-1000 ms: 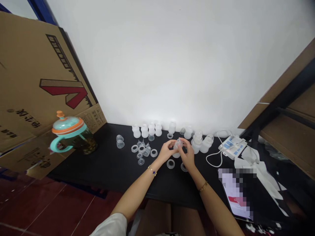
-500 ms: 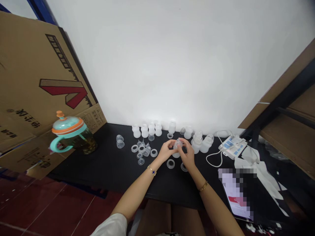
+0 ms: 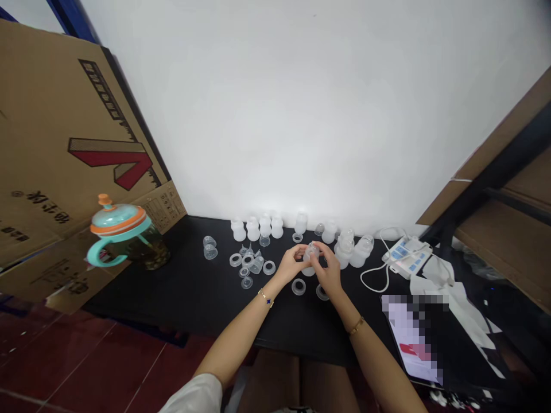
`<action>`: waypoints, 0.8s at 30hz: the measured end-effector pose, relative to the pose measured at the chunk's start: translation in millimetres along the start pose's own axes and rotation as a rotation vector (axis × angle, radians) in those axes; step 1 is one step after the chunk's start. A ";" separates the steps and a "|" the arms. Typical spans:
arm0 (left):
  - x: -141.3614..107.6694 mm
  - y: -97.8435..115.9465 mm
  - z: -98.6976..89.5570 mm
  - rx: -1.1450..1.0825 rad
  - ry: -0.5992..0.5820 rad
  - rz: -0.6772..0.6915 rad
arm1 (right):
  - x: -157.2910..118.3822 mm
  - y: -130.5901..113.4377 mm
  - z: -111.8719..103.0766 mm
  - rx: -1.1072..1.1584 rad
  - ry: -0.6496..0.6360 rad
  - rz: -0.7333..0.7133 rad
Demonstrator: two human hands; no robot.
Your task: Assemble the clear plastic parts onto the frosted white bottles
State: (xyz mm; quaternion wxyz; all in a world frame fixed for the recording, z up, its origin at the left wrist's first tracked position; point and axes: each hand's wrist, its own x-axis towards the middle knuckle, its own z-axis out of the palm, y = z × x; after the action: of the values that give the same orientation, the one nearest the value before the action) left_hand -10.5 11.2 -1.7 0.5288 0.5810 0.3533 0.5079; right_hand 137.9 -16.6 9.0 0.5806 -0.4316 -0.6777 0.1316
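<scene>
Translucent bottle part (image 3: 310,252) pinched upright between both hands

The left hand (image 3: 291,266) and right hand (image 3: 329,273) curl half-closed, fingertips gripping it from opposite sides, neither clearly nearer. Its long axis stands roughly upright, above the black table (image 3: 163,298), toward the far edge. A plastic ring (image 3: 298,287) lies just below the hands.

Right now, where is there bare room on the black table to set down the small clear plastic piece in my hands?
Bare black tabletop stretches between the teal-and-orange glass mug and the two clear cups, and forward of them. Crowded: the white bottles along the wall, and the clear rings beside your left hand.
</scene>
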 end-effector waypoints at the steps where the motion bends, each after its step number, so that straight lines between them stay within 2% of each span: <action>1: 0.0 -0.3 0.0 0.001 -0.002 0.002 | 0.0 0.4 -0.1 -0.002 -0.003 0.002; 24: 0.1 1.6 0.9 0.002 -0.005 -0.011 | 3.4 0.9 -0.7 0.004 -0.013 0.029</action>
State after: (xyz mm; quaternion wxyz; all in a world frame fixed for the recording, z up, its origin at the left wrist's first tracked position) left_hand -9.8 10.8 0.0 0.5320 0.5807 0.3556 0.5032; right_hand 139.1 -13.9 10.9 0.5753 -0.4392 -0.6748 0.1440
